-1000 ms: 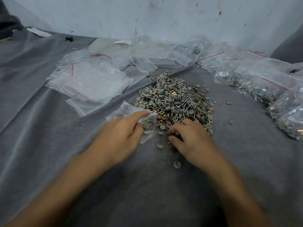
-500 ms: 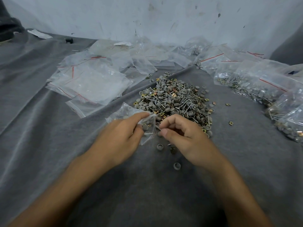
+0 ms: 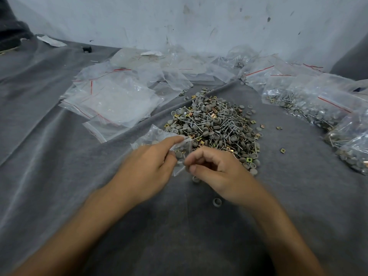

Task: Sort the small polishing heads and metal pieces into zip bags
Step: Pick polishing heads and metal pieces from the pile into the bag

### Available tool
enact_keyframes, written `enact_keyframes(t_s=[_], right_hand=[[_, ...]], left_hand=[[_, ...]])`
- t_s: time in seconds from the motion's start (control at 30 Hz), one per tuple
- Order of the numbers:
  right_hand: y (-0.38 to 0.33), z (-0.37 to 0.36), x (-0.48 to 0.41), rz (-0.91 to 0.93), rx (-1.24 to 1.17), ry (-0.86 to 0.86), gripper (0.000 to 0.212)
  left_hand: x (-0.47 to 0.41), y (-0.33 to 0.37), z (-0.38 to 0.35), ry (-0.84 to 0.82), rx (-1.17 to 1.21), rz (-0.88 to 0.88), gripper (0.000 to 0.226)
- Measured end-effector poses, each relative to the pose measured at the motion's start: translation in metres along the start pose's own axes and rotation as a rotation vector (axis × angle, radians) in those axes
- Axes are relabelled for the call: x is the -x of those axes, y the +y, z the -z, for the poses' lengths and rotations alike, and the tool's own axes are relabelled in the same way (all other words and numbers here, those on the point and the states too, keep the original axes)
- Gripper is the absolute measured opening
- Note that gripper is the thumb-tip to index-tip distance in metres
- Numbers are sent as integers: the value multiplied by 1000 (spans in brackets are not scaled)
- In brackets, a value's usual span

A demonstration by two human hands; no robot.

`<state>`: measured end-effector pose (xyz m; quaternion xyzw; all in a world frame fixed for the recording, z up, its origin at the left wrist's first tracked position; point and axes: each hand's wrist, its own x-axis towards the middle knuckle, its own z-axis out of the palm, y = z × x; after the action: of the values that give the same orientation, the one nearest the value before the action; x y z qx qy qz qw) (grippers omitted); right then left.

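Head view. Pinches a small bag (image 3: 156,135) with the left hand (image 3: 147,166), thumb and first finger curled on its near edge. Holds that bag low over the gray cloth (image 3: 59,176), just in front of the big pile (image 3: 217,124). Shows round gray bits through the clear, crinkly plastic, right beside the fingertips. Curls the right hand (image 3: 217,172) tight at the bag's near edge, thumb tip just beside the plastic; cannot tell if a piece sits inside those fingers. Mixes three kinds in the pile: round gray caps, thin shiny metal pins, small square gold-colored plates. Leaves one gray ring (image 3: 217,202) alone on the soft cloth near the right wrist. Spreads flat empty bags (image 3: 111,102) with red lines to the left, lumpy full bags (image 3: 310,104) to the right.
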<state>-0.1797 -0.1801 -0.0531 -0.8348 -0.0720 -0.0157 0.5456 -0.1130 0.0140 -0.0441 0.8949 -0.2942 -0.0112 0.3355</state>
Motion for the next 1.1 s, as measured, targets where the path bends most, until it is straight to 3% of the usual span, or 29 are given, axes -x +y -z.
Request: enact_keyframes(t_s=[0.13,0.27,0.4,0.73,0.8,0.9,1.03,1.1], right_hand=[[4,1,-4,9,41,9,39],[11,16,2,-64,268,163,21],[19,25,7,-160,603,63,12],[20,12,2,-134,756,71,4],[19,10,4,-112,692,105,5],[11,9,7,-96,385,174,9],[-3,5,4,-83,-101,145,15],[-5,-2,0,-84,-162,130,20]], left_hand=[[-1,-1,1,19,18,-1,43],[-1,-1,0,14,14,0,43],[1,-1,1,7,22,6,43],[1,1,1,-3,17,2,43],[0,1,1,0,19,2,43],[0,1,0,0,19,0,43],[0,1,1,-3,7,0,43],[-1,1,0,-3,4,-5,44]])
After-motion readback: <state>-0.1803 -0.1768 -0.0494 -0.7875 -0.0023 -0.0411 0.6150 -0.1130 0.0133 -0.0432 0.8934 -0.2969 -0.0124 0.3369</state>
